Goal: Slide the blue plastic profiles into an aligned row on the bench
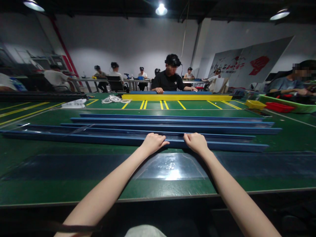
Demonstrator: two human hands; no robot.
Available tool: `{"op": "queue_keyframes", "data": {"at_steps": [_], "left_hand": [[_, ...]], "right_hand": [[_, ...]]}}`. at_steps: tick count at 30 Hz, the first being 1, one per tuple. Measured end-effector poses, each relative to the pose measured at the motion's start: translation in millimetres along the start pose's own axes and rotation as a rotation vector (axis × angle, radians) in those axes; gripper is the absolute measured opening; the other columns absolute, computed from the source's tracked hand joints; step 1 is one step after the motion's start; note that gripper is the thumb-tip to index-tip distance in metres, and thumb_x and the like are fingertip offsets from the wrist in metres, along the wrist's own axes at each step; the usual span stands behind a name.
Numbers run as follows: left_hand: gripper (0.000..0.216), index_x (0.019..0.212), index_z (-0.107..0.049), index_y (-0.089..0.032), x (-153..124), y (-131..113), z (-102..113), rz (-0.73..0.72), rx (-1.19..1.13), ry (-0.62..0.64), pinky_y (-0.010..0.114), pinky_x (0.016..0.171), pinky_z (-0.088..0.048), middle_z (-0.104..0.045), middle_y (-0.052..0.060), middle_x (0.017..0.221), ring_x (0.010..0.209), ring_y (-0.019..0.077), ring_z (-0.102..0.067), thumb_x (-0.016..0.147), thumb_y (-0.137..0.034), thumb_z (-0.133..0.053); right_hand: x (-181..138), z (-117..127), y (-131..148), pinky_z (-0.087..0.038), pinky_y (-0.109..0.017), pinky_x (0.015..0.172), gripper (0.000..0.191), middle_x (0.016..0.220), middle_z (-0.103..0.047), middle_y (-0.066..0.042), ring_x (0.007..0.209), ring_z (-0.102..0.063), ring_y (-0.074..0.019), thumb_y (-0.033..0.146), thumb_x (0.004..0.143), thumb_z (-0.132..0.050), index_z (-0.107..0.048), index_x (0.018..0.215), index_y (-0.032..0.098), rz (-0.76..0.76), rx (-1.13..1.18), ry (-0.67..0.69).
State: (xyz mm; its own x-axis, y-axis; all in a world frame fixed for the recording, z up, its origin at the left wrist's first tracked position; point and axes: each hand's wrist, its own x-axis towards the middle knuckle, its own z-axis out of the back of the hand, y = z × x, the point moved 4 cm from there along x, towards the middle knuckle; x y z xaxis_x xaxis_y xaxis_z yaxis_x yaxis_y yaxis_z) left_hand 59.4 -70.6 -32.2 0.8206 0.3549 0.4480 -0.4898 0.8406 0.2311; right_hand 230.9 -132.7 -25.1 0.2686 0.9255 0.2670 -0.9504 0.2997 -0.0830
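Observation:
A long blue channel lies across the green table in front of me. My left hand is closed over its near edge, with the thumb pointing right. A short way to the right, my right hand grips the same edge, its fingers curled over into the channel. Behind it rest several more long blue channels, side by side. A strip of clear plastic film lies flat on the table between the channel and my body, under my forearms.
Farther back stand a yellow channel and a white cable coil. A co-worker sits opposite, hands on a blue channel. At right are a yellow tray, a red tray and a green tray. The table's front edge is close.

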Motion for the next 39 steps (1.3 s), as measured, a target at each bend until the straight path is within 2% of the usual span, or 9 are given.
{"op": "queue_keyframes", "data": {"at_steps": [26,32,39], "left_hand": [[0.042,0.07,-0.053,-0.017,0.9,2.6,2.0,0.054,-0.055,0.041,0.021,0.053,-0.033,-0.064,0.004,0.068,0.064,0.0153,-0.059,0.083,-0.052,-0.033],[0.044,0.08,-0.049,-0.018,-0.4,7.3,3.5,0.147,-0.138,0.035,0.021,0.051,-0.032,-0.062,0.002,0.066,0.061,0.0154,-0.059,0.078,-0.06,-0.037],[0.043,0.077,-0.048,-0.019,-0.5,10.0,3.7,0.219,-0.205,0.055,0.02,0.05,-0.031,-0.061,0.0,0.065,0.061,0.015,-0.059,0.075,-0.061,-0.041]], "right_hand": [[-0.4,1.0,0.0,-0.038,-0.024,0.061,0.054,0.076,-0.067,-0.009,0.071,-0.062,-0.018,0.037,0.086,-0.019,-0.069,0.077,0.019,-0.003,0.003,0.018],[-0.2,0.5,-0.3,-0.038,-0.025,0.06,0.055,0.075,-0.067,-0.009,0.071,-0.062,-0.0193,0.037,0.086,-0.018,-0.069,0.076,0.02,0.01,0.0,0.013],[-0.1,0.3,-0.7,-0.038,-0.025,0.062,0.055,0.077,-0.067,-0.009,0.072,-0.062,-0.018,0.037,0.086,-0.018,-0.069,0.077,0.02,0.001,0.007,0.032]]}}
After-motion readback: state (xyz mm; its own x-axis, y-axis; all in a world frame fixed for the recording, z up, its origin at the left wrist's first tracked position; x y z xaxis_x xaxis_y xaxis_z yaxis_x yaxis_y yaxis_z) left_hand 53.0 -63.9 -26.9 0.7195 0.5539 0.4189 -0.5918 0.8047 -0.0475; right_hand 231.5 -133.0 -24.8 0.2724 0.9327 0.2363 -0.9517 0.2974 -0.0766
